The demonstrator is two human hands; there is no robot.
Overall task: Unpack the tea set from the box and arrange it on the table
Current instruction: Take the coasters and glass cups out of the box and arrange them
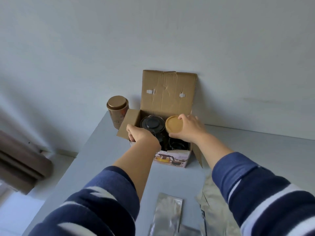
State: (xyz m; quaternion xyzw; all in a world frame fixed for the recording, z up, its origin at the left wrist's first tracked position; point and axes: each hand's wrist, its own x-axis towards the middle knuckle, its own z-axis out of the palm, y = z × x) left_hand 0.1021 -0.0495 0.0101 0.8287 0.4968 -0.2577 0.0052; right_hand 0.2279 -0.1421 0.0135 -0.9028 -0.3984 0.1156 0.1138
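Open cardboard box (167, 106) at tabletop (105, 150) far edge against wall, dark glass teapot (152, 124) inside; left hand (139, 134) curled over box's left flap, right hand (189, 127) pinching round wooden lid (173, 125) above box.

The left hand (136, 134) hides the teapot's (152, 124) seven o'clock side. At five o'clock, the foil pouch (167, 213) is cut by the bottom edge.
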